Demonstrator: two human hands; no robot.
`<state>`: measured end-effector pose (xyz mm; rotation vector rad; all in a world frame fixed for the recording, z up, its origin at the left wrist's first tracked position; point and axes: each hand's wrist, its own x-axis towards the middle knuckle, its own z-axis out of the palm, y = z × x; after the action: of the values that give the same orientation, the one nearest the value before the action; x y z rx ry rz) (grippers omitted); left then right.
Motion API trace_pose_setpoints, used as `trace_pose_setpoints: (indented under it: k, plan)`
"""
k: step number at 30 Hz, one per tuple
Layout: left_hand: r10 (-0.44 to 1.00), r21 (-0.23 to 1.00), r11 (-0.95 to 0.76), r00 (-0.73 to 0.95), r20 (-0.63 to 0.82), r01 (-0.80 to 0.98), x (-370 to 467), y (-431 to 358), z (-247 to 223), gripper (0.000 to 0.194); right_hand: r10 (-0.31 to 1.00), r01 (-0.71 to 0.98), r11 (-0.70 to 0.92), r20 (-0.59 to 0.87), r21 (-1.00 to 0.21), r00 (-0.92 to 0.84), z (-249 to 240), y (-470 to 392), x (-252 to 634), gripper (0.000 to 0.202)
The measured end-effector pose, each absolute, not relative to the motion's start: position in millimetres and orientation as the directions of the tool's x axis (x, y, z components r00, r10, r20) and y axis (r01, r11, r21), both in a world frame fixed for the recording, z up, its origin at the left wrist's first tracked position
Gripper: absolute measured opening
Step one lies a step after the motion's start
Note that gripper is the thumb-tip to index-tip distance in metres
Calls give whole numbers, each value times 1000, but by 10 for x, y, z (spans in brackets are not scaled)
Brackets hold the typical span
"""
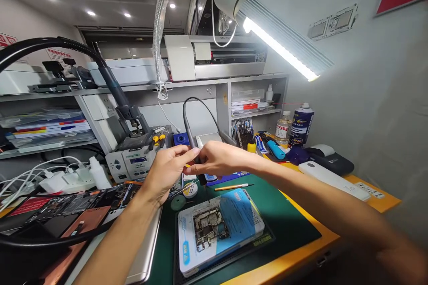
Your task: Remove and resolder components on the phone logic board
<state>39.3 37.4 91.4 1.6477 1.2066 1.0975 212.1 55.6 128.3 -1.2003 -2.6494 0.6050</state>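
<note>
My left hand (170, 167) and my right hand (216, 158) meet above the mat, both closed around a dark, corded, pen-like handle (202, 179). Its black cord (186, 118) loops up and back behind my right hand. The handle's lower end points down below my fingers, and a small yellow part shows by my left fingertips; its exact kind is covered by the hands. Below lies a white and blue box (234, 218) with a circuit board (209, 227) on top. A thin brush-like stick (232, 187) lies behind the box.
A green mat (294, 222) covers the orange desk. Tweezers (182, 190) and a small round tin (190, 190) sit near my left hand. Laptop parts (67, 209) and a soldering station (130, 162) stand left. A spray can (301, 125) is at right; a lamp (281, 35) hangs overhead.
</note>
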Motion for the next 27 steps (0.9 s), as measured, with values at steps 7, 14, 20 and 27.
trace_pose_setpoints:
  k: [7,14,20,27]
  plan:
    - [959,938,-243,206,194,248,519,446,970,29,683,560,592,-9,-580,-731,1237,621,2337,40]
    - [932,934,-298,271,240,199,602,474,962,28,630,554,544,-130,-630,-766,1263,689,2519,34]
    - [943,936,-292,222,248,194,568,487,921,31,738,775,504,-276,-381,-616,1040,768,2943,22]
    - [954,955,-265,179,240,131,540,466,807,35,770,866,454,-398,-209,-499,519,915,3141,25]
